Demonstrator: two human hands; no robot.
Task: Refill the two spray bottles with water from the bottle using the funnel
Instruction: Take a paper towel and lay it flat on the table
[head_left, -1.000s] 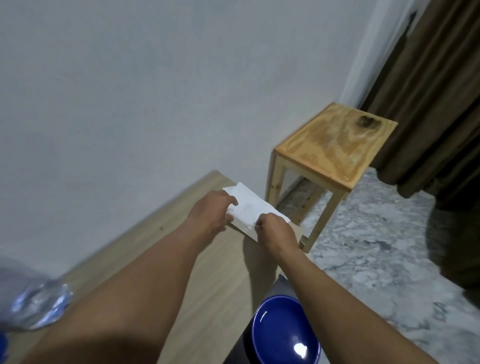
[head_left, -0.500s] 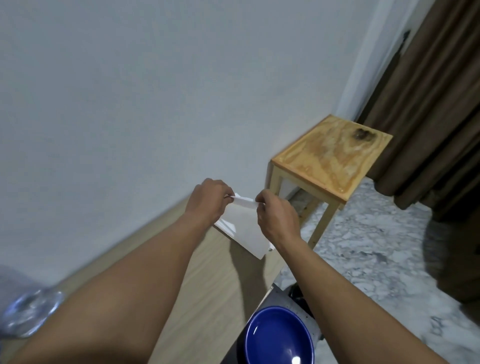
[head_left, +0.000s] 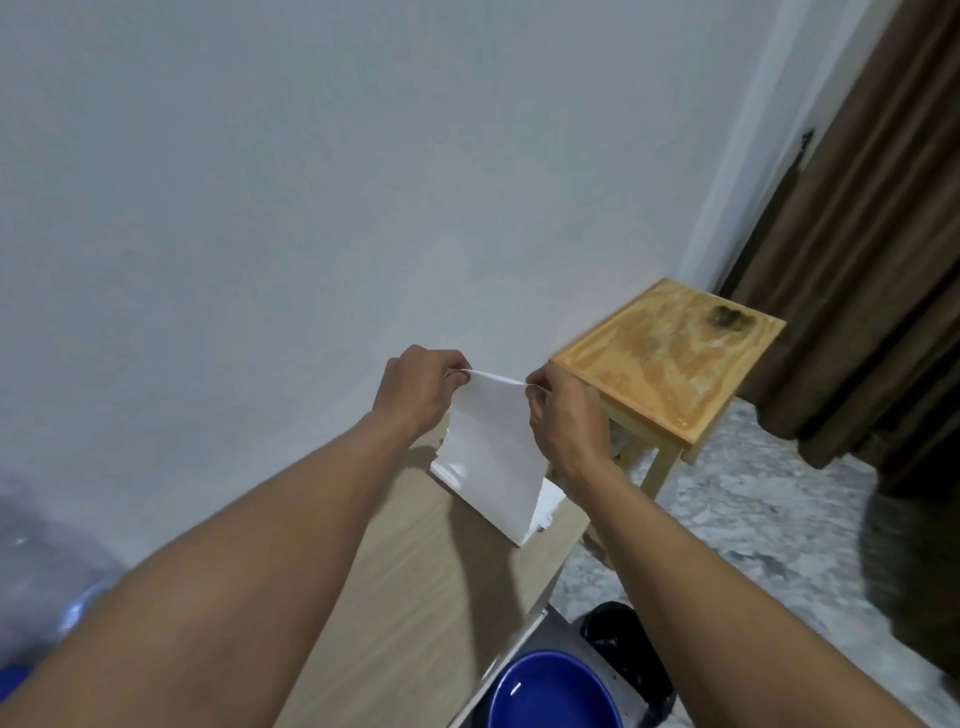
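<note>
We have lifted one white sheet (head_left: 491, 441) off the stack (head_left: 545, 506) at the worktop's (head_left: 415, 597) far right corner, left hand (head_left: 421, 389) and right hand (head_left: 566, 421) fingers pinching its top edge, presumably for a funnel.

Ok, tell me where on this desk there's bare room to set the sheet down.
Bare desk lies between the two forearms, from the white paper stack back toward you. The wooden stool top past the right hand is bare too. Crowded: the far corner under the stack, and the left edge by the water bottle.
</note>
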